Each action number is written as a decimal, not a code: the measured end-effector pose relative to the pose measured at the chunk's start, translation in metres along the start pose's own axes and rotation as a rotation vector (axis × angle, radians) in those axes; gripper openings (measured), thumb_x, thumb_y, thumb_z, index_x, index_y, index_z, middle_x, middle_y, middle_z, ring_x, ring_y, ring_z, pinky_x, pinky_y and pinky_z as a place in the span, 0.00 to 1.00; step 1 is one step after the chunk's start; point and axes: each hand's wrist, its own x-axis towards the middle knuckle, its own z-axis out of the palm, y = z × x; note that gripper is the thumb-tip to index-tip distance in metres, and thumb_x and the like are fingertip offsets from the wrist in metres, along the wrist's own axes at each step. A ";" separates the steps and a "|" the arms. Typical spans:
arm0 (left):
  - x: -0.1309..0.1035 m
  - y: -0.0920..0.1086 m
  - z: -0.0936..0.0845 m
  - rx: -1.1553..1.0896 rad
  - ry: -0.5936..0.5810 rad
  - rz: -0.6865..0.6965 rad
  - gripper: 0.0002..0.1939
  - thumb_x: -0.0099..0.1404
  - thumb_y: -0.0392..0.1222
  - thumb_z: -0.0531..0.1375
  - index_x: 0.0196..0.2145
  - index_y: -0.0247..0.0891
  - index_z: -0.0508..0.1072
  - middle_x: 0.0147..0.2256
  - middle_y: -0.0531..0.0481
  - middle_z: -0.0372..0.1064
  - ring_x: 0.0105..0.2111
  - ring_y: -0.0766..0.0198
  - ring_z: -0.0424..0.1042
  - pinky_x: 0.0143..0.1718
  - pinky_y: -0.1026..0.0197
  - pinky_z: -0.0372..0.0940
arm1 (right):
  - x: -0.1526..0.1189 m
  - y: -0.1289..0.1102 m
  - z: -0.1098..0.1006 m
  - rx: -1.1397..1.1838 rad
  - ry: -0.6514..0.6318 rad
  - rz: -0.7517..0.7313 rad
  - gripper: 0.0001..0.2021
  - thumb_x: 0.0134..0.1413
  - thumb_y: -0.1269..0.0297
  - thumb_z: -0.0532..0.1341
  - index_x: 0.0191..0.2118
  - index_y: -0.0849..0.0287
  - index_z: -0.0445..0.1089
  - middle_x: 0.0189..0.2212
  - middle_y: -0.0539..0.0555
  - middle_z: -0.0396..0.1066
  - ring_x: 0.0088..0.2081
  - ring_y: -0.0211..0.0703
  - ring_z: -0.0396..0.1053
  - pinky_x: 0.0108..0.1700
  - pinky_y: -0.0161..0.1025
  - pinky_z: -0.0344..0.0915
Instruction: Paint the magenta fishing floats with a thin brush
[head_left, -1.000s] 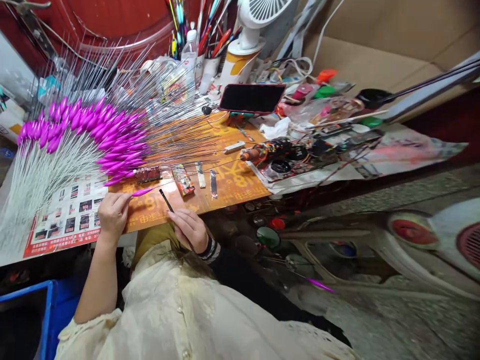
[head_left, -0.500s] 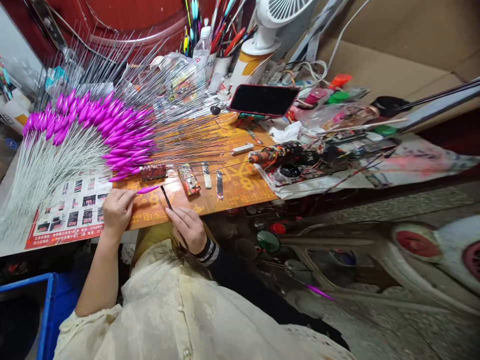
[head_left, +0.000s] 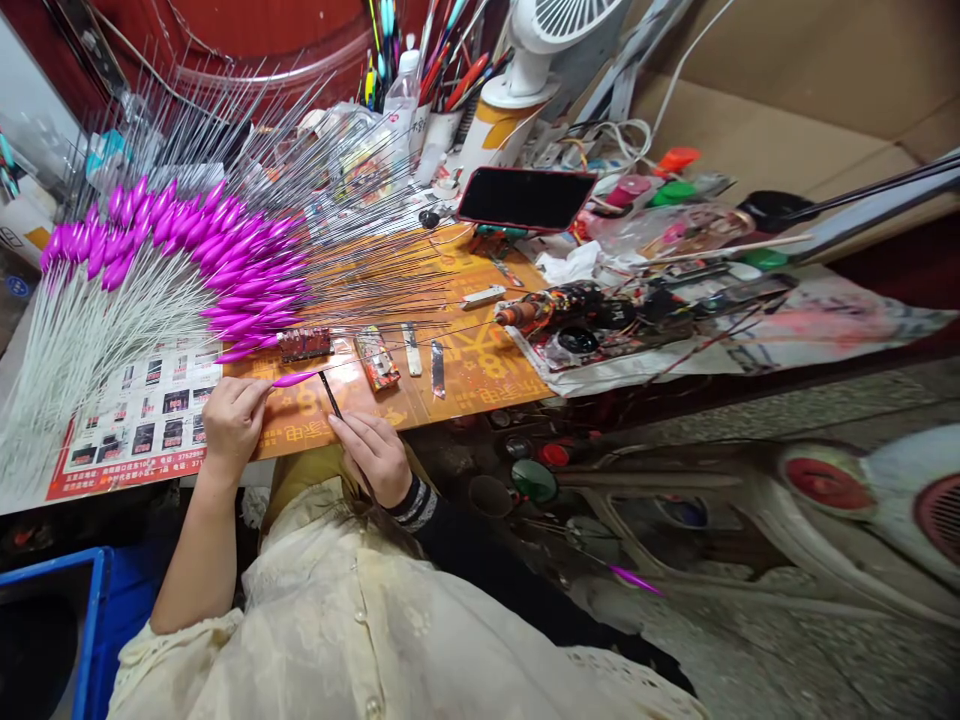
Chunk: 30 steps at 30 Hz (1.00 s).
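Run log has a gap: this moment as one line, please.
left hand: holds purple spindle | right hand: holds thin brush | brush tip: close to spindle's right end, contact unclear

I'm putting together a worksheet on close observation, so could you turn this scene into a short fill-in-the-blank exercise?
1. Of the bare-armed left hand and the black-sleeved right hand, the ____ one holds a slender, glossy magenta spindle.
2. The thin black brush-like tool is in the ____ hand.
3. The open-topped plastic crate at the picture's lower left is coloured ____.

Missing words: left; right; blue.
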 end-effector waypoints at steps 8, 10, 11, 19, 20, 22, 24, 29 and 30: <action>0.001 -0.001 0.001 0.021 0.023 0.031 0.09 0.72 0.39 0.60 0.40 0.40 0.81 0.35 0.46 0.78 0.35 0.59 0.72 0.40 0.58 0.67 | -0.002 0.000 0.002 0.007 0.018 0.015 0.28 0.66 0.76 0.56 0.70 0.59 0.60 0.51 0.60 0.78 0.55 0.47 0.75 0.60 0.46 0.73; 0.001 -0.001 0.001 0.021 0.020 0.026 0.09 0.72 0.39 0.60 0.40 0.40 0.81 0.35 0.46 0.78 0.35 0.59 0.72 0.40 0.58 0.67 | -0.001 0.000 0.002 -0.001 0.033 0.009 0.29 0.66 0.76 0.56 0.71 0.59 0.59 0.51 0.60 0.79 0.55 0.47 0.76 0.59 0.46 0.74; 0.001 -0.001 0.001 0.021 0.020 0.027 0.09 0.72 0.39 0.60 0.41 0.40 0.81 0.35 0.46 0.78 0.35 0.59 0.72 0.40 0.58 0.67 | 0.000 -0.001 0.002 -0.008 0.038 0.005 0.29 0.66 0.77 0.56 0.71 0.59 0.58 0.51 0.60 0.79 0.54 0.47 0.76 0.59 0.46 0.74; 0.000 -0.001 0.001 0.048 -0.003 0.045 0.10 0.73 0.39 0.58 0.41 0.40 0.81 0.33 0.46 0.78 0.34 0.59 0.71 0.39 0.58 0.65 | 0.001 0.001 0.000 0.026 0.071 -0.021 0.31 0.64 0.77 0.58 0.71 0.62 0.57 0.49 0.61 0.79 0.53 0.49 0.76 0.56 0.47 0.75; 0.000 0.000 0.000 0.064 -0.008 0.049 0.10 0.73 0.39 0.58 0.40 0.40 0.81 0.32 0.47 0.77 0.33 0.60 0.70 0.38 0.58 0.64 | -0.001 0.002 -0.001 0.045 0.070 -0.023 0.30 0.65 0.76 0.58 0.71 0.61 0.57 0.49 0.61 0.79 0.52 0.49 0.77 0.55 0.47 0.76; 0.001 0.001 -0.004 0.099 -0.014 0.063 0.11 0.74 0.40 0.57 0.39 0.40 0.80 0.29 0.48 0.76 0.32 0.60 0.69 0.37 0.58 0.63 | -0.003 0.004 -0.002 0.083 0.074 -0.039 0.29 0.66 0.75 0.57 0.71 0.61 0.58 0.49 0.61 0.80 0.52 0.49 0.77 0.53 0.47 0.77; 0.005 0.001 -0.011 0.132 -0.016 0.063 0.12 0.75 0.40 0.56 0.39 0.40 0.80 0.29 0.48 0.76 0.32 0.60 0.70 0.38 0.58 0.63 | -0.006 0.007 -0.002 0.113 0.097 -0.074 0.29 0.65 0.75 0.57 0.70 0.61 0.60 0.47 0.61 0.80 0.50 0.49 0.78 0.52 0.47 0.77; 0.030 -0.011 -0.031 0.191 -0.014 -0.019 0.15 0.77 0.44 0.52 0.43 0.40 0.78 0.38 0.44 0.78 0.39 0.58 0.74 0.43 0.58 0.65 | -0.007 0.010 -0.002 0.156 0.112 -0.116 0.30 0.64 0.76 0.58 0.70 0.60 0.59 0.45 0.60 0.80 0.48 0.49 0.78 0.48 0.46 0.78; 0.037 -0.016 -0.034 0.203 -0.017 -0.043 0.15 0.77 0.45 0.52 0.44 0.39 0.78 0.39 0.44 0.77 0.40 0.58 0.74 0.44 0.58 0.65 | -0.007 0.010 -0.003 0.161 0.107 -0.117 0.30 0.64 0.75 0.57 0.70 0.60 0.59 0.45 0.60 0.80 0.48 0.49 0.78 0.48 0.46 0.78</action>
